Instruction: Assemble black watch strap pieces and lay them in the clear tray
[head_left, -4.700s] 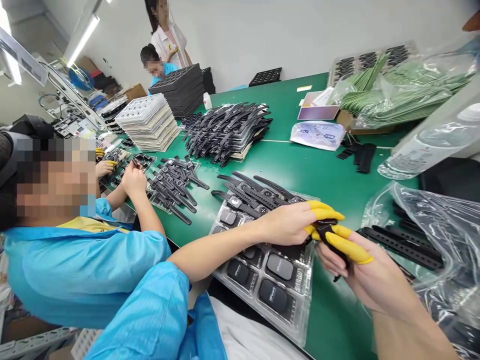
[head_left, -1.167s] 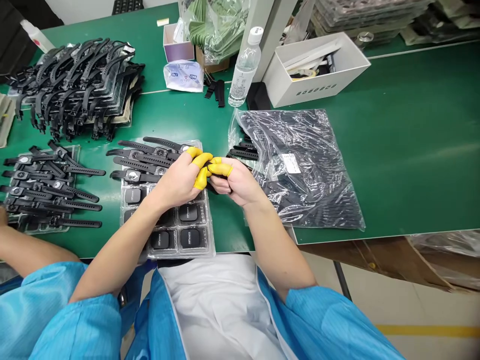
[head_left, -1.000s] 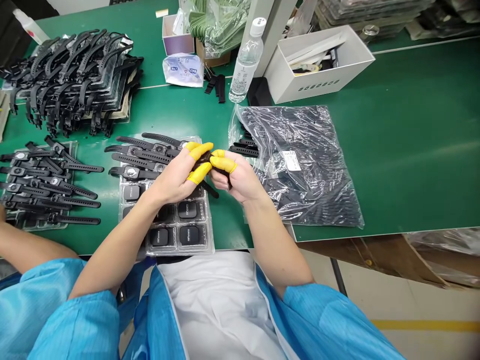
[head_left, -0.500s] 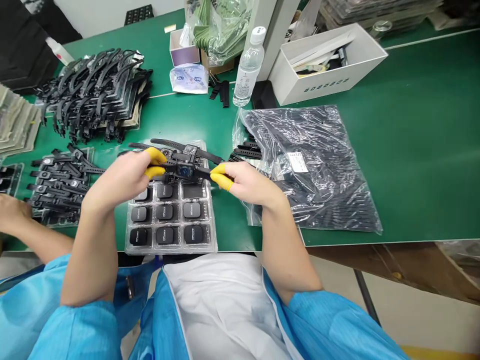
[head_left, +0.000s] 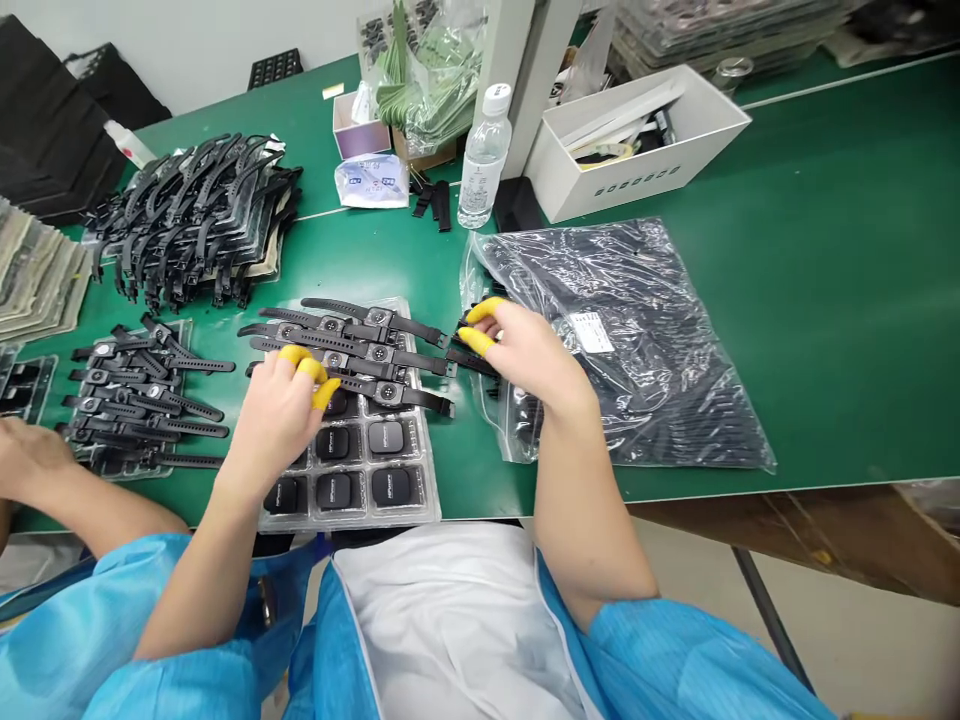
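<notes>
Several black smartwatches [head_left: 386, 392] lie in rows, undersides up, across the upper part of a clear plastic tray [head_left: 433, 497]. Dark square watch bodies [head_left: 390, 487] sit in the tray's lower compartments. My left hand [head_left: 279, 415], with yellow finger cots, hovers over the tray's left side beside the watches. Its fingers are curled with the thumb a little apart, and nothing shows between them. My right hand [head_left: 525, 350] is at the mouth of a clear bag [head_left: 675, 370] full of black straps. Its cotted thumb and finger stand apart close to the loose straps [head_left: 474, 362] there.
A co-worker's hand [head_left: 34, 460] is at the far left beside another pile of watches [head_left: 150, 400]. Behind are stacked trays with watches [head_left: 195, 215], a water bottle [head_left: 485, 160], a tissue pack [head_left: 373, 182] and a white box [head_left: 637, 150].
The watch held between both hands now lies with the others on the tray. My left hand has drawn back toward me; my right hand has moved right to the bag's mouth.
</notes>
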